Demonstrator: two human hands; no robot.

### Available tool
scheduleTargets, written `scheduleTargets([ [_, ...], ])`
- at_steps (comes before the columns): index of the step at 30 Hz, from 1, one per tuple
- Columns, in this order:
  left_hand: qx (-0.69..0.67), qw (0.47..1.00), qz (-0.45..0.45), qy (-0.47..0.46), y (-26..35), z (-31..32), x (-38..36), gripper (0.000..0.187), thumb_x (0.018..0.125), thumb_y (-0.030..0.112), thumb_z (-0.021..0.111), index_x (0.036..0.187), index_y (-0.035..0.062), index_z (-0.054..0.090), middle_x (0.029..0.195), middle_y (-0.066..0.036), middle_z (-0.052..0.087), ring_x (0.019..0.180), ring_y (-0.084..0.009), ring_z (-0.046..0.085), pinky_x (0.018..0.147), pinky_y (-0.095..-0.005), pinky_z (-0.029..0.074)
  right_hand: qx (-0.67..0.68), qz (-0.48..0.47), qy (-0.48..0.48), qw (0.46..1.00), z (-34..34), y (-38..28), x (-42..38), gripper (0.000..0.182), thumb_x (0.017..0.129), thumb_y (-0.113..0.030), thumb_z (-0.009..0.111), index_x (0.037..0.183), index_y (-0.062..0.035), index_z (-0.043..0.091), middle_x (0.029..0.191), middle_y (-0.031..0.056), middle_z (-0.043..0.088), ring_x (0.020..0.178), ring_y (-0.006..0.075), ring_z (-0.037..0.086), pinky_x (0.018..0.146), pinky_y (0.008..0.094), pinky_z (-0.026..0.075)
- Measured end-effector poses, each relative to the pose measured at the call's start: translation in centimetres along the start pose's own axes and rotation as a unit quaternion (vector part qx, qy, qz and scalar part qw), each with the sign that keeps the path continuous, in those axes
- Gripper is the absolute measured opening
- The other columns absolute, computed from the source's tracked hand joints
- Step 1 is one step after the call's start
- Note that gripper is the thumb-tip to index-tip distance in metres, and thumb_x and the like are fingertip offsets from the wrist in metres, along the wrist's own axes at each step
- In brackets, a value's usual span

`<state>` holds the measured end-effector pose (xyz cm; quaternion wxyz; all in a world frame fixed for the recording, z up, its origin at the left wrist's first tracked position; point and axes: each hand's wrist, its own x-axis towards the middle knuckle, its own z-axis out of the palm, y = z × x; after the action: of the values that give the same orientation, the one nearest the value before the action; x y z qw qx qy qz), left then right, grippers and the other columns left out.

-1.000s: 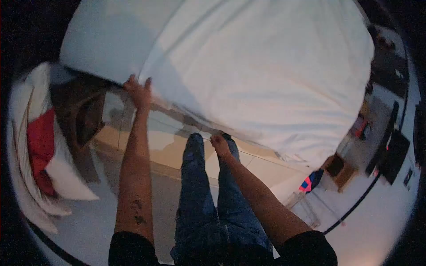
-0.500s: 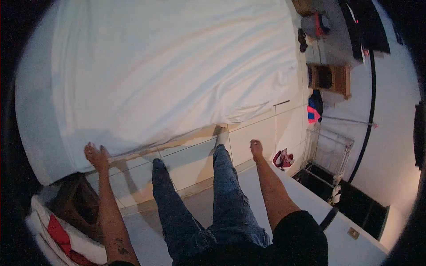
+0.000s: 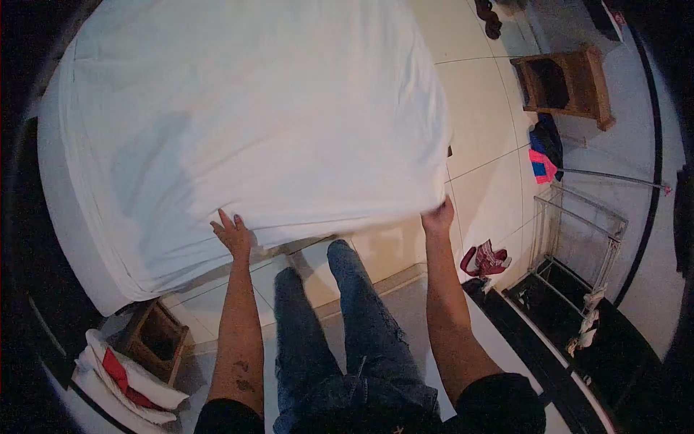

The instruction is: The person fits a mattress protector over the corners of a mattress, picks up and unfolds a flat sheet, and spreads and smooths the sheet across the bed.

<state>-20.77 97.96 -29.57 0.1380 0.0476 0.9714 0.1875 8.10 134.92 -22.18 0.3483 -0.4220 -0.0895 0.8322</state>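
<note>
A white bed sheet (image 3: 303, 137) covers the mattress and shows a few soft folds along its near edge. My left hand (image 3: 233, 237) lies on that near edge with its fingers spread, touching the cloth. At the near right corner of the bed, my right hand (image 3: 438, 219) is closed on the sheet, with the cloth drawn straight between the two hands. Its fingertips are partly hidden by the cloth and the hand itself.
A wooden stool (image 3: 567, 83) stands by the right wall, near a metal rack (image 3: 578, 239). Dark red shoes or sandals (image 3: 488, 260) lie on the tiled floor (image 3: 477, 145). At lower left are a wooden nightstand (image 3: 155, 336) and white pillows with red (image 3: 123, 383).
My right hand, free beside the bed before, now grips the sheet corner. My left hand has moved right along the edge. The wrinkles have smoothed, and the view has shifted.
</note>
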Motion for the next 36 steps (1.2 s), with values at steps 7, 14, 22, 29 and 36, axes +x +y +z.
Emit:
scheduleTargets([
  [7, 0.196, 0.97, -0.015, -0.142, -5.5, 0.4, 2.4, 0.076, 0.075, 0.042, 0.05, 0.131, 0.012, 0.007, 0.12, -0.041, 0.012, 0.114, -0.0493, 0.019, 0.095, -0.0483, 0.018, 0.174, 0.258, -0.167, 0.935, 4.4, -5.9, -1.5, 0.076, 0.073, -0.06, 0.036, 0.122, -0.0025, 0.031, 0.123, 0.0163, 0.035, 0.112, 0.0317, 0.035, 0.094, 0.0472, 0.024],
  [14, 0.36, 0.891, 0.04, -0.272, 1.9, -1.5, 4.7, 0.071, 0.074, 0.033, 0.053, 0.126, 0.0002, 0.017, 0.123, -0.033, 0.021, 0.112, -0.0461, 0.026, 0.096, -0.0439, 0.02, 0.19, 0.101, -0.138, 0.967, 7.0, -10.2, 5.9, 0.064, 0.077, -0.051, 0.042, 0.118, -0.0016, 0.036, 0.12, 0.0146, 0.04, 0.109, 0.0301, 0.038, 0.095, 0.0444, 0.024],
  [22, 0.016, 0.904, 0.333, -0.269, 42.3, -1.8, -10.3, 0.065, 0.06, 0.015, 0.066, 0.117, 0.0042, 0.034, 0.106, -0.02, 0.045, 0.099, -0.0344, 0.043, 0.085, -0.0399, 0.034, 0.206, 0.194, -0.094, 0.954, 12.3, -5.8, 8.6, 0.045, 0.077, -0.032, 0.044, 0.11, -0.0025, 0.045, 0.109, 0.0135, 0.049, 0.097, 0.0256, 0.048, 0.087, 0.0395, 0.036],
  [29, 0.079, 0.945, 0.22, -0.228, 46.2, -1.7, -14.2, 0.048, 0.063, -0.001, 0.054, 0.108, 0.0075, 0.044, 0.096, -0.015, 0.055, 0.083, -0.0308, 0.054, 0.07, -0.0377, 0.044, 0.208, 0.148, -0.122, 0.959, 16.2, -24.9, 16.7, 0.058, 0.07, -0.035, 0.053, 0.116, -0.004, 0.038, 0.122, 0.0136, 0.038, 0.112, 0.0285, 0.033, 0.096, 0.0439, 0.021],
  [36, 0.1, 0.936, 0.25, -0.225, 42.4, 1.6, -17.6, 0.04, 0.068, 0.001, 0.048, 0.107, 0.0114, 0.048, 0.098, -0.012, 0.055, 0.083, -0.0286, 0.054, 0.07, -0.0378, 0.043, -0.051, -0.086, 0.017, 0.995, 5.5, -37.3, 20.6, 0.049, 0.073, -0.024, 0.051, 0.115, -0.0017, 0.04, 0.119, 0.013, 0.041, 0.111, 0.0274, 0.035, 0.095, 0.0424, 0.025],
])
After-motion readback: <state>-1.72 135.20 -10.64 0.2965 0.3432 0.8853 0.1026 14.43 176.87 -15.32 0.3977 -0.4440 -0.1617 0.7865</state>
